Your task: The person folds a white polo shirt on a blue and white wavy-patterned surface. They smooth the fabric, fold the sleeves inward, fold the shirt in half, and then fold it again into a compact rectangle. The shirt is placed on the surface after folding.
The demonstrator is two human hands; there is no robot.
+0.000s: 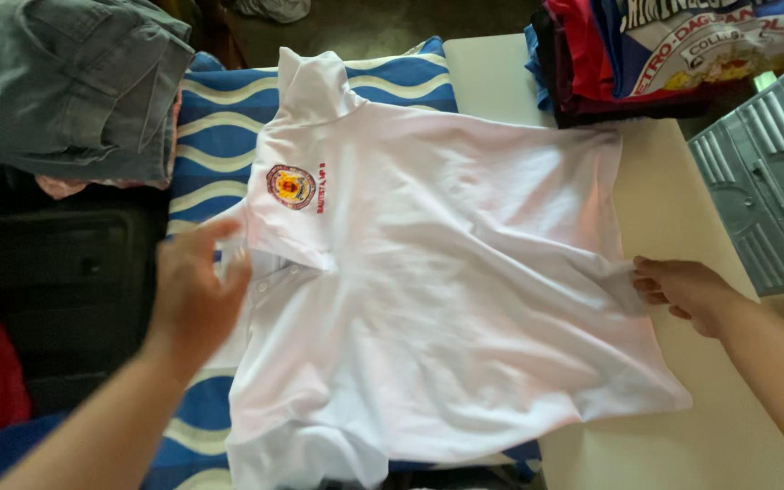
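A white polo shirt (446, 272) with a round red and yellow badge on the chest lies spread flat, its collar toward the left and its hem toward the right. My left hand (194, 290) is at the collar and button placket, fingers on the cloth there. My right hand (682, 290) pinches the hem edge on the right side. The shirt rests partly on a blue cloth with cream wavy stripes (220, 127) and partly on a cream table (682, 218).
A stack of folded coloured shirts (664, 54) sits at the table's far right corner. Folded grey-green jeans (65, 82) lie at the upper left. A black case (65, 290) is at the left, a grey ribbed metal panel (764, 191) at the right.
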